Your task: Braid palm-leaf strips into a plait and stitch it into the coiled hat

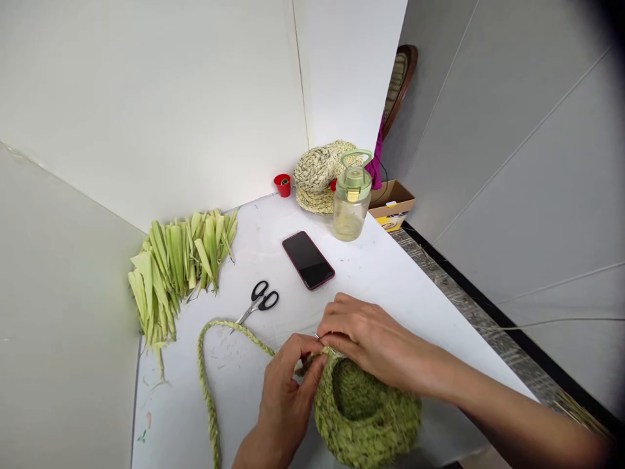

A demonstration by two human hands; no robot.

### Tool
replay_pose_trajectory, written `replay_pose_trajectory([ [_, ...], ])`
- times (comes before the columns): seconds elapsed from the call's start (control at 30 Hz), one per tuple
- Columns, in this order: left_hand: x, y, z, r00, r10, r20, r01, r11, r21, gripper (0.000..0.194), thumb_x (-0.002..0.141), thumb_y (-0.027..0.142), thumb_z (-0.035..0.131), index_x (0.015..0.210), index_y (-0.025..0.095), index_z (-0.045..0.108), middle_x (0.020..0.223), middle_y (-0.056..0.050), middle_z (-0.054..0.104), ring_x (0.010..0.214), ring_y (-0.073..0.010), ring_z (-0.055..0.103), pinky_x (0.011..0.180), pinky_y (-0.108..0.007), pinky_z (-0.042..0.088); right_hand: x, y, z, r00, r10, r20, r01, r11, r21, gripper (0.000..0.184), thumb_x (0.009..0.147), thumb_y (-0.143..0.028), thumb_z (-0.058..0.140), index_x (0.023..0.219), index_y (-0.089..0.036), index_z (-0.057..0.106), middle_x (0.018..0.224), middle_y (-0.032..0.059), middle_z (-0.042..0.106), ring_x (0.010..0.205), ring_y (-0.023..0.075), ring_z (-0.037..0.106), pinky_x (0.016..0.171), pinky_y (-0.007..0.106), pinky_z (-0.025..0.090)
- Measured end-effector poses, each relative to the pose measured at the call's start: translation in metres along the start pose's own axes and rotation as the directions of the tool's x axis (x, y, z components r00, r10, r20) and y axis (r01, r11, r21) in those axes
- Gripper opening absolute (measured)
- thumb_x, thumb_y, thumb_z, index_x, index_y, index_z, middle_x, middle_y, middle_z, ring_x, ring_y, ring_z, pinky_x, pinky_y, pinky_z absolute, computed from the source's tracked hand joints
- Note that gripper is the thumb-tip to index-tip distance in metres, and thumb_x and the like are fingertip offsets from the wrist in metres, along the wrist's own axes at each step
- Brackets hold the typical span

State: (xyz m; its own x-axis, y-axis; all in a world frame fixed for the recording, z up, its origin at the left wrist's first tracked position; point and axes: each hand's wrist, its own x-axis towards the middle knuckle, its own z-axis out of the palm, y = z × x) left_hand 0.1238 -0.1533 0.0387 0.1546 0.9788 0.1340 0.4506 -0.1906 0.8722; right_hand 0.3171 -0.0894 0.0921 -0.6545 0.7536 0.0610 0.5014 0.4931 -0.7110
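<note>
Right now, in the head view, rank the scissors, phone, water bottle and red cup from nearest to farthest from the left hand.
From the left hand:
1. Scissors, on the table, ahead and slightly left.
2. Phone, ahead, beyond the scissors.
3. Water bottle, farther ahead, to the right.
4. Red cup, farthest, against the back wall.

Bottom of the green woven basket [366, 417] under the hands, cut off by the picture's lower edge. Same cut on the plaited strand [211, 417] left of the left hand [288, 397]. Between that hand and the right hand [375, 342], a thin metal sliver [316, 336], too small to identify, partly hidden by fingers.
</note>
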Motion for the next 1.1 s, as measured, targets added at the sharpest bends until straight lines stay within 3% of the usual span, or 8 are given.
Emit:
replay_pose_trajectory([
  [0.17,0.002,0.004,0.001,0.999,-0.053,0.006,0.053,0.998,0.03,0.005,0.091,0.019,0.059,0.089,0.021,0.062,0.085,0.0,0.069,0.081,-0.0151,0.062,0.07,-0.023,0.046,0.017,0.006,-0.001,0.996,0.072,-0.052,-0.048,0.929,0.366,0.012,0.081,-0.008,0.064,0.074,-0.017,0.068,0.076,-0.0011,0.063,0.076,0.0132,0.055,0.068,0.025,0.041],
  [0.27,0.004,0.005,0.002,0.996,-0.08,0.031,0.079,0.997,0.026,0.006,0.092,0.021,0.058,0.089,0.021,0.063,0.084,-0.001,0.068,0.08,-0.0154,0.061,0.07,-0.024,0.046,0.025,0.008,-0.007,0.966,0.178,-0.186,-0.007,0.74,0.672,0.009,0.086,-0.021,0.063,0.079,-0.016,0.065,0.078,-0.0004,0.065,0.062,0.0085,0.052,0.056,0.021,0.038],
  [0.43,0.006,0.003,0.001,0.993,-0.106,0.054,0.106,0.994,0.001,0.007,0.093,0.022,0.056,0.09,0.02,0.062,0.082,0.0,0.066,0.078,-0.0148,0.059,0.071,-0.025,0.045,0.02,0.003,-0.03,0.984,0.006,0.178,-0.167,0.376,0.911,0.017,0.097,-0.033,0.052,0.088,-0.019,0.051,0.065,-0.0012,0.068,0.04,0.0078,0.054,0.038,0.018,0.028],
  [0.53,0.006,0.0,0.0,0.994,-0.1,0.052,0.101,0.995,-0.01,0.006,0.093,0.022,0.056,0.092,0.021,0.062,0.087,-0.001,0.067,0.083,-0.0153,0.059,0.073,-0.025,0.045,0.006,-0.002,-0.063,0.996,0.089,-0.022,-0.008,0.328,0.945,0.009,0.094,-0.026,0.057,0.09,-0.018,0.056,0.05,-0.0106,0.05,0.035,0.0031,0.039,0.037,0.015,0.025],
  [0.63,0.005,0.0,-0.001,0.994,-0.094,0.048,0.095,0.995,-0.024,0.005,0.093,0.023,0.056,0.092,0.021,0.061,0.089,-0.001,0.066,0.084,-0.0152,0.059,0.074,-0.024,0.046,-0.008,-0.004,-0.103,0.822,0.317,-0.473,0.314,0.441,0.841,0.013,0.097,-0.021,0.052,0.087,-0.02,0.06,0.053,-0.0115,0.03,0.041,0.0022,0.018,0.041,0.018,0.016],
  [0.73,0.004,0.004,-0.001,0.992,-0.108,0.067,0.111,0.993,-0.033,0.005,0.092,0.023,0.057,0.091,0.022,0.062,0.087,0.0,0.065,0.081,-0.0147,0.058,0.072,-0.024,0.046,-0.017,0.0,-0.125,0.706,0.291,-0.646,0.313,0.689,0.653,0.016,0.096,-0.038,0.058,0.082,-0.031,0.062,0.053,-0.0078,0.019,0.046,0.0124,0.014,0.045,0.028,0.024],
  [0.9,0.004,0.007,0.001,0.984,-0.173,0.035,0.174,0.985,-0.016,0.013,0.092,0.024,0.056,0.103,0.023,0.061,0.095,-0.002,0.065,0.087,-0.0162,0.059,0.079,-0.027,0.046,-0.022,0.012,-0.096,0.705,0.31,-0.638,0.286,0.7,0.655,0.011,0.098,-0.037,0.057,0.092,-0.032,0.065,0.065,-0.0008,0.052,0.065,0.0162,0.047,0.061,0.03,0.039],
  [1.1,-0.004,0.002,0.005,0.954,-0.3,-0.014,0.299,0.953,-0.043,0.036,0.087,0.028,0.061,0.12,0.023,0.048,0.097,-0.003,0.062,0.092,-0.0196,0.06,0.085,-0.034,0.048,-0.036,0.008,-0.02,0.92,0.206,-0.333,0.012,0.836,0.548,0.009,0.096,-0.027,0.061,0.092,-0.025,0.069,0.081,-0.0008,0.065,0.07,0.0121,0.06,0.06,0.025,0.044],
])
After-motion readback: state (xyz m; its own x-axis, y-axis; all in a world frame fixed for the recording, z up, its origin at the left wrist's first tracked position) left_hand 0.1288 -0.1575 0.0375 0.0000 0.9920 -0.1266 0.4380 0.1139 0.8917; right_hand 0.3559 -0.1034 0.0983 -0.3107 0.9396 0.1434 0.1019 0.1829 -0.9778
